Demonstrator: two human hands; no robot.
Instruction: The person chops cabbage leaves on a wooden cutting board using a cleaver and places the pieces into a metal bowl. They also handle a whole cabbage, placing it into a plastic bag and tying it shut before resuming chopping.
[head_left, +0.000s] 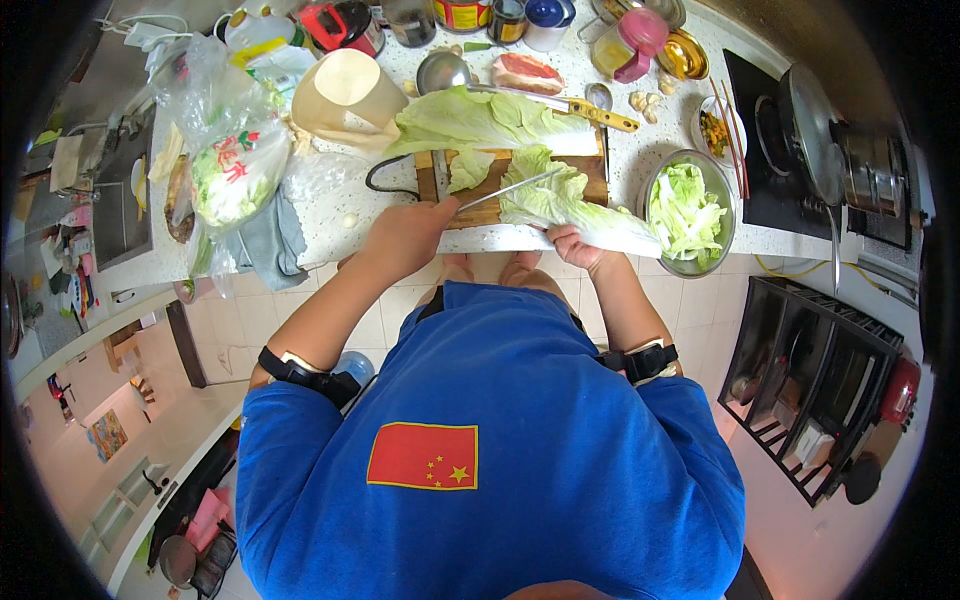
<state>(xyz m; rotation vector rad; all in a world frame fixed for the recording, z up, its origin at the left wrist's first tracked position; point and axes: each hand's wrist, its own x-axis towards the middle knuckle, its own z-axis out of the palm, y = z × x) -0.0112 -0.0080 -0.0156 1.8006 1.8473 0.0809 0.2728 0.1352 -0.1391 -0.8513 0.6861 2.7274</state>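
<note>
My left hand (411, 234) is closed around the handle of a knife (510, 190); its thin blade points right over a pale green leaf, seemingly napa cabbage (546, 187). That leaf lies partly on a wooden cutting board (592, 169), its white stem end reaching right. Fingers of my right hand (576, 246) hold the stem near the counter's front edge. A larger leaf (480, 120) lies across the board's far side, and a small leaf piece (470, 169) rests at its left. Cut leaves (684, 210) fill a steel bowl (729, 225) on the right.
A ladle (442, 71) with a yellow handle lies beyond the board, near raw meat (527, 73) and garlic cloves (646, 105). Plastic bags (236, 176), a grey cloth (270, 240) and a beige container (345, 97) stand left. Right are a small bowl with chopsticks (729, 139) and a cooktop (772, 202).
</note>
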